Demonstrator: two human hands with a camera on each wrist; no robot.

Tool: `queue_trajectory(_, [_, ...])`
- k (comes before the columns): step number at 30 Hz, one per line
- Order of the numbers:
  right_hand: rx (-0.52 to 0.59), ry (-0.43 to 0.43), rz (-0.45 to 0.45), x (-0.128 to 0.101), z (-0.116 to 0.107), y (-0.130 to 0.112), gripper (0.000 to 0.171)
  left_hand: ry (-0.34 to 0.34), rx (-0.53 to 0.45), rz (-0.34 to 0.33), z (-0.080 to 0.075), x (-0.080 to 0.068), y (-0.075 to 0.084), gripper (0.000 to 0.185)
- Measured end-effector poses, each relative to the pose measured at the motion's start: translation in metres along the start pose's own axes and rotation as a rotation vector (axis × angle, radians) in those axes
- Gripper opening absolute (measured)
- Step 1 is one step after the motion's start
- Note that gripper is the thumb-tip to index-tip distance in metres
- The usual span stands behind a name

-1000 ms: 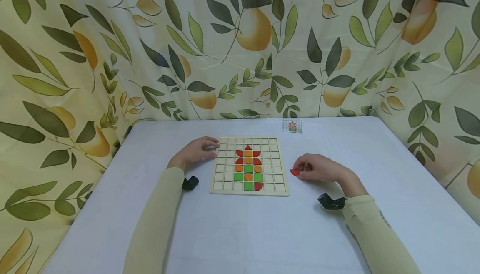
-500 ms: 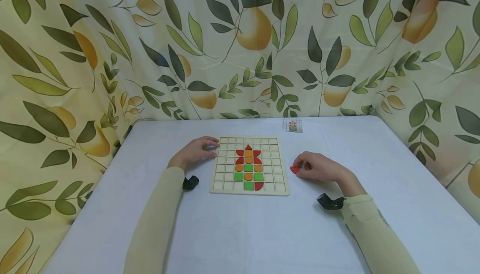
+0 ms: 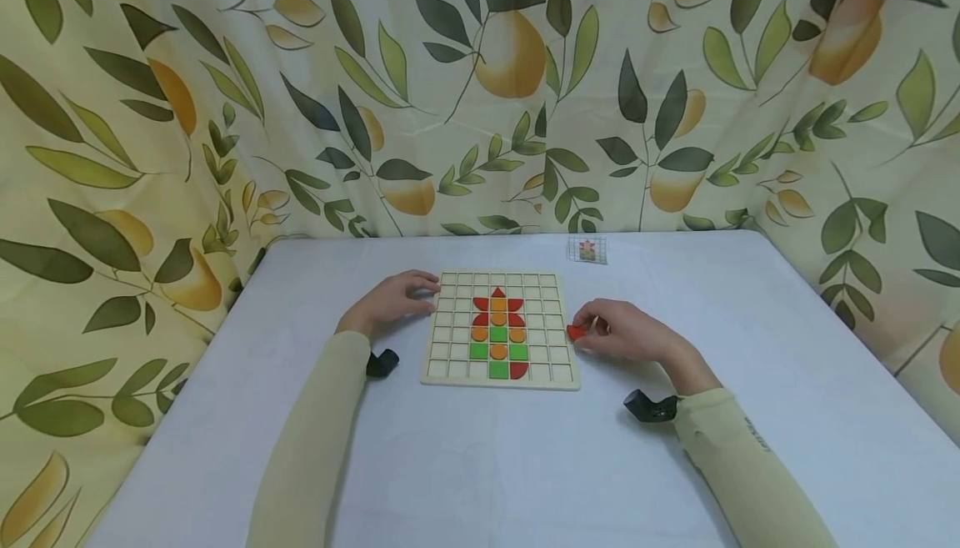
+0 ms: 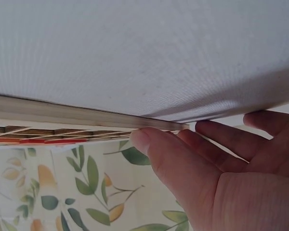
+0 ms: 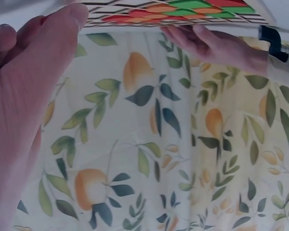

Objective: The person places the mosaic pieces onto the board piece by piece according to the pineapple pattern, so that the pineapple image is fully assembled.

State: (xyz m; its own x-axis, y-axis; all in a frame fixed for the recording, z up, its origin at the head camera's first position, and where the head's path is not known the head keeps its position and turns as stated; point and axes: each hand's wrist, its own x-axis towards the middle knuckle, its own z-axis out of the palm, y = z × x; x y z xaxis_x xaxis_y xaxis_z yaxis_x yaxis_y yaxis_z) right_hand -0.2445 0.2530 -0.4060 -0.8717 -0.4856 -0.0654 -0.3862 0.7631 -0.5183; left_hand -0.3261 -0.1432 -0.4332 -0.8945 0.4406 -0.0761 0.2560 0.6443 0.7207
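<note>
Pinching a small red piece point(image 3: 575, 332) between its fingertips, my right hand point(image 3: 625, 336) sits at the right edge of the wooden grid board point(image 3: 500, 329), the piece just beside that edge and low over the counter point(image 3: 480, 465). My left hand point(image 3: 390, 302) lies on the counter with its fingers relaxed and their tips against the board's upper left edge, gripping nothing. On the board I see red, orange and green pieces filling a column of cells down the middle, and a small pattern card point(image 3: 587, 250) lies well apart near the counter's far edge.
</note>
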Motion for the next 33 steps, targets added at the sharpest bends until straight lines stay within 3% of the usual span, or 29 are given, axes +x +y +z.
queue_trajectory(10, [0.055, 0.006, -0.110, 0.015, 0.009, -0.040, 0.024, -0.003, -0.001, -0.011, 0.000, 0.002, 0.002, 0.038])
queue_trajectory(19, [0.030, -0.002, -0.182, 0.032, 0.027, -0.068, 0.023, -0.006, 0.010, -0.008, 0.001, 0.002, 0.001, 0.038])
queue_trajectory(24, [0.023, -0.015, -0.175, 0.039, 0.040, -0.083, 0.020, -0.013, 0.043, 0.019, 0.000, 0.002, 0.001, 0.038])
queue_trajectory(33, [-0.021, -0.018, -0.189, 0.043, 0.058, -0.098, 0.025, -0.007, 0.015, -0.021, 0.000, 0.001, 0.002, 0.038])
